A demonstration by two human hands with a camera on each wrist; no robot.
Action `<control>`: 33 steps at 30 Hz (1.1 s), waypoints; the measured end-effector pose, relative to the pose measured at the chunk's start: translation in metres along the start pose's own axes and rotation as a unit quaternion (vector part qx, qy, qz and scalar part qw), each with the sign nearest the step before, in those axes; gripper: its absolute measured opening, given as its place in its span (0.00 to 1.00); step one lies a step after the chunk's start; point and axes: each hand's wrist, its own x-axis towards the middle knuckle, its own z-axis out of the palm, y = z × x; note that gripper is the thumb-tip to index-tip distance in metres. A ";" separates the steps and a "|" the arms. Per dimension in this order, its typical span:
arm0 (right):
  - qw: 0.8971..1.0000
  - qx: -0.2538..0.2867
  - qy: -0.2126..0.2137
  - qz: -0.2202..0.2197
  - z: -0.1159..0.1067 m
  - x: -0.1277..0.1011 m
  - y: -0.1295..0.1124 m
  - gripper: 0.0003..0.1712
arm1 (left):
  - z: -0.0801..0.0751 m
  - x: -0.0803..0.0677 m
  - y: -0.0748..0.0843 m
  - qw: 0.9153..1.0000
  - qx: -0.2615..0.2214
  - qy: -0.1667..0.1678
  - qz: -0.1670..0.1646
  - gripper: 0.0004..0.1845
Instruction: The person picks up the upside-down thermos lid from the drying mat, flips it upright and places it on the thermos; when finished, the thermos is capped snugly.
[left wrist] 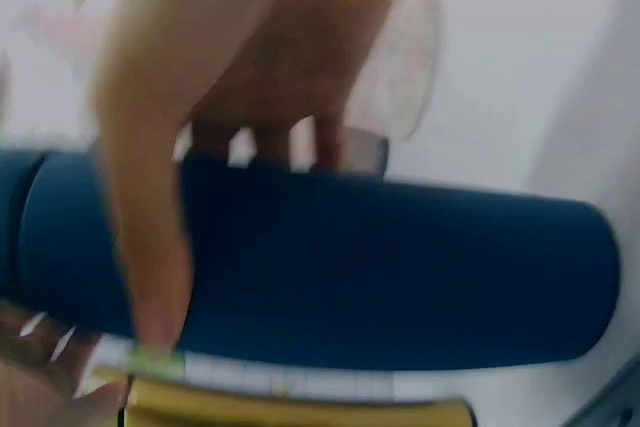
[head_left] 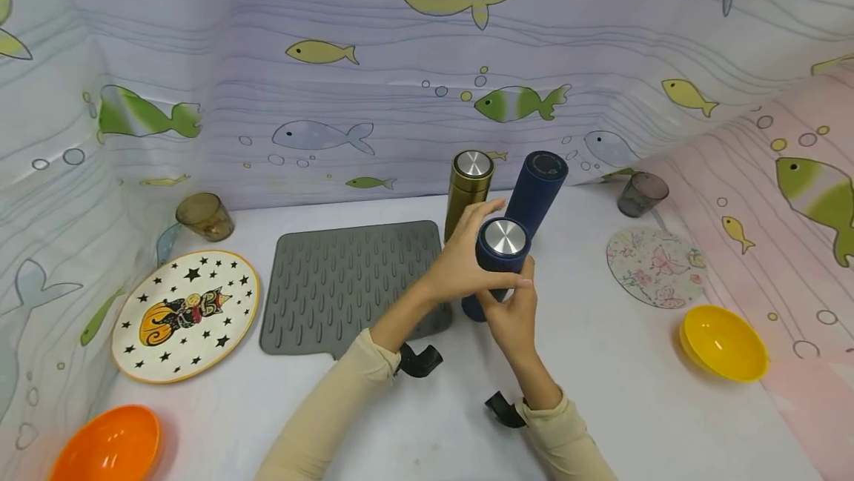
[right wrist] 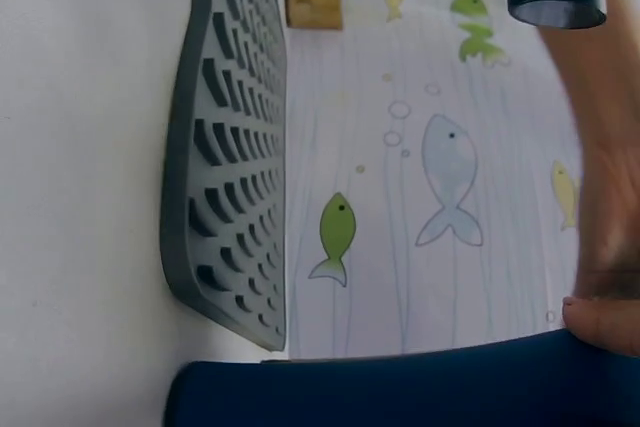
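Note:
A navy blue flask (head_left: 502,255) with a silver cap leans toward me at the table's middle, and both hands hold it. My left hand (head_left: 467,247) curls round its upper part just under the cap. Lower down, my right hand (head_left: 512,304) grips the body. The left wrist view shows the same flask (left wrist: 400,267) lying across the frame, thumb in front and fingers behind. Its body (right wrist: 400,387) fills the bottom of the right wrist view. I cannot tell whether its base touches the table.
Behind the held flask stand a gold flask (head_left: 469,188) and a second navy flask (head_left: 537,188). A grey ribbed mat (head_left: 347,281) lies to the left, with a cat plate (head_left: 185,314), brown cup (head_left: 205,216) and orange bowl (head_left: 107,445) beyond. Right: grey cup (head_left: 642,193), floral coaster (head_left: 657,266), yellow bowl (head_left: 723,342).

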 end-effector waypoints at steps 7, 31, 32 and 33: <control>1.000 -0.001 -0.001 -0.001 -0.001 -0.003 0.001 0.41 | -0.006 0.004 -0.005 0.996 -0.084 -0.043 -0.002 0.45; 0.998 -0.024 0.020 0.053 -0.068 0.050 0.043 0.46 | -0.037 -0.020 -0.005 0.996 0.044 -0.046 -0.066 0.46; 0.996 -0.033 0.042 0.070 -0.076 0.060 0.052 0.46 | -0.041 -0.028 -0.007 0.996 0.040 -0.031 -0.079 0.45; 0.994 -0.043 0.062 0.079 -0.084 0.069 0.057 0.46 | -0.044 -0.035 -0.010 0.996 0.036 -0.020 -0.085 0.44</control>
